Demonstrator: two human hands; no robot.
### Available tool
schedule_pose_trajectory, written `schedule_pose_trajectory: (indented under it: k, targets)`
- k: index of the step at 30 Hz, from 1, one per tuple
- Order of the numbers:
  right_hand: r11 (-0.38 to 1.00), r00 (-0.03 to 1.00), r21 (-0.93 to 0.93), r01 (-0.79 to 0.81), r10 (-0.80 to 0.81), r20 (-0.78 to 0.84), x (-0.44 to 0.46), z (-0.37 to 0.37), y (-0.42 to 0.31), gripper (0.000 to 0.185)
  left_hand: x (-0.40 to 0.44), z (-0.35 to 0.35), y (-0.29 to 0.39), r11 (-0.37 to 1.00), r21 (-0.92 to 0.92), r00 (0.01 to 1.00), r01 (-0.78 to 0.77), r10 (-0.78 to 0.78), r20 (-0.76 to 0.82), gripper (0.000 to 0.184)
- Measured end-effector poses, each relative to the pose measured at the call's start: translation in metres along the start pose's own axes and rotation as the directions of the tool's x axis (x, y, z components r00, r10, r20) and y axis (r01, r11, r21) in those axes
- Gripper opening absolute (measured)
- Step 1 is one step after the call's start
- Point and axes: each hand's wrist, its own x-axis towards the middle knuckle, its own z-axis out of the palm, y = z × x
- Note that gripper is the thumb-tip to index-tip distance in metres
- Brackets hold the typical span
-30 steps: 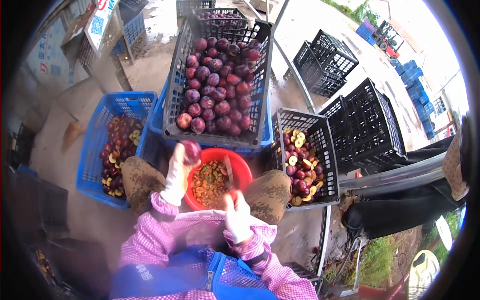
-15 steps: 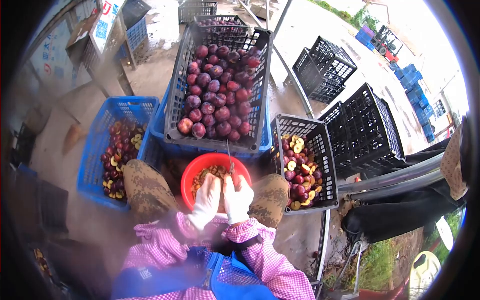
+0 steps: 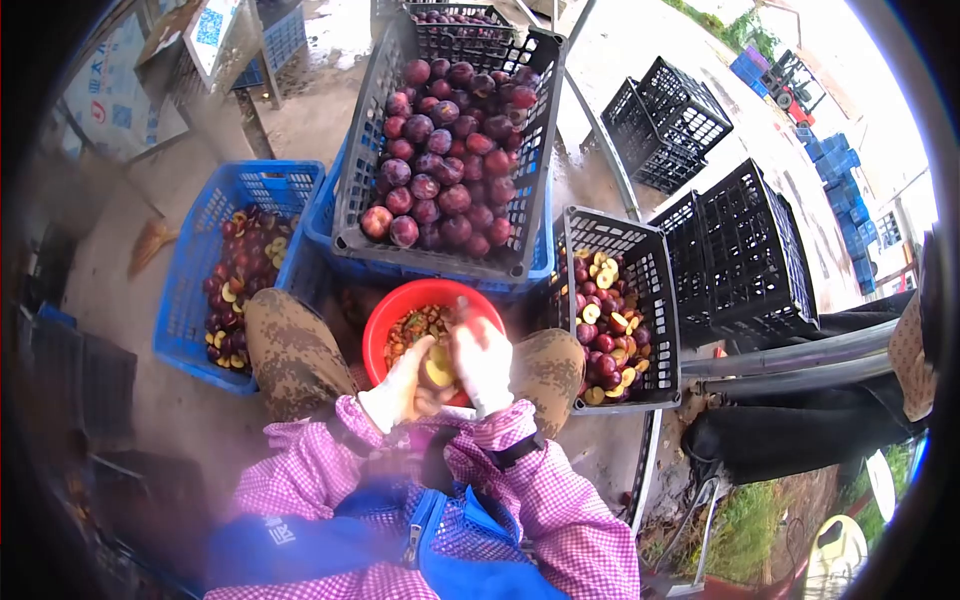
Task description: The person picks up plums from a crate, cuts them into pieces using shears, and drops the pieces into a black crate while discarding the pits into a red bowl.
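Note:
A plum half [image 3: 438,367] with its yellow cut face turned up is in my left hand [image 3: 398,388], which wears a white glove. Close beside it, my white-gloved right hand [image 3: 484,365] is closed around a small knife [image 3: 461,312], smeared by motion. Both hands are over the near part of a red bowl [image 3: 376,330], which sits between my knees. Plum pits and bits of flesh [image 3: 412,328] lie in the bowl.
A black crate [image 3: 345,235] of whole plums rests on a blue crate ahead. Cut plums fill a blue crate [image 3: 180,300] at left and a black crate [image 3: 665,330] at right. Black crates [image 3: 750,250] stand farther right, near a person's dark-clothed leg [image 3: 800,435].
My hands have moved apart, and the plum half's cut face now shows in the left. The knife blade, upright and clear before, is now blurred. The view has shifted slightly.

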Motion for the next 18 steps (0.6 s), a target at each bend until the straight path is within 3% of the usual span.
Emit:
schedule_pose_trajectory:
  k: [2, 3, 6, 10, 12, 13, 14, 15, 16, 17, 18]
  targets:
    - [0.863, 0.987, 0.483, -0.149, 0.163, 0.014, 0.018, -0.007, 0.057, 0.026, 0.004, -0.002, 0.002, 0.995, -0.062, 0.986, -0.084, 0.092, 0.139, 0.053]
    - [0.634, 0.925, 0.743, -0.214, 0.375, -0.054, 0.013, 0.001, 0.036, 0.037, 0.006, -0.003, 0.003, 0.990, -0.070, 0.973, -0.121, 0.132, 0.187, 0.053]
    - [0.486, 0.882, 0.761, -0.430, 0.405, 0.241, 0.012, -0.019, 0.048, 0.048, 0.005, 0.001, 0.005, 0.985, -0.050, 0.968, -0.168, 0.174, 0.182, 0.053]
    - [0.361, 0.840, 0.811, -0.461, 0.472, 0.268, 0.006, -0.024, 0.034, 0.033, 0.005, -0.003, 0.011, 0.977, -0.045, 0.947, -0.210, 0.215, 0.239, 0.052]
    - [0.305, 0.760, 0.746, -0.591, 0.521, 0.389, 0.007, -0.038, 0.036, 0.036, -0.011, 0.000, 0.034, 0.936, -0.124, 0.941, -0.330, 0.337, 0.041, 0.050]
    - [0.321, 0.787, 0.775, -0.545, 0.514, 0.341, 0.009, -0.045, 0.035, 0.040, -0.024, -0.005, 0.053, 0.820, -0.471, 0.834, -0.325, 0.483, 0.265, 0.051]
    - [0.455, 0.845, 0.793, -0.405, 0.518, 0.134, 0.006, -0.054, 0.014, 0.041, -0.041, -0.014, 0.075, 0.638, -0.748, 0.646, -0.182, 0.651, 0.398, 0.054]
    - [0.474, 0.879, 0.791, -0.386, 0.450, 0.159, 0.014, -0.078, 0.026, 0.040, -0.065, -0.022, 0.093, 0.623, -0.749, 0.533, -0.227, 0.723, 0.440, 0.061]
    - [0.665, 0.837, 0.720, -0.198, 0.497, -0.229, 0.020, -0.085, 0.000, 0.036, -0.084, -0.030, 0.109, 0.602, -0.752, 0.409, -0.268, 0.778, 0.477, 0.069]
    - [0.673, 0.810, 0.737, -0.067, 0.468, -0.354, 0.032, -0.105, -0.009, 0.028, -0.094, -0.037, 0.122, 0.596, -0.742, 0.374, -0.308, 0.792, 0.482, 0.076]
    - [0.788, 0.885, 0.610, 0.084, 0.223, -0.410, 0.048, -0.139, 0.016, 0.019, -0.099, -0.039, 0.133, 0.587, -0.731, 0.337, -0.347, 0.806, 0.487, 0.083]
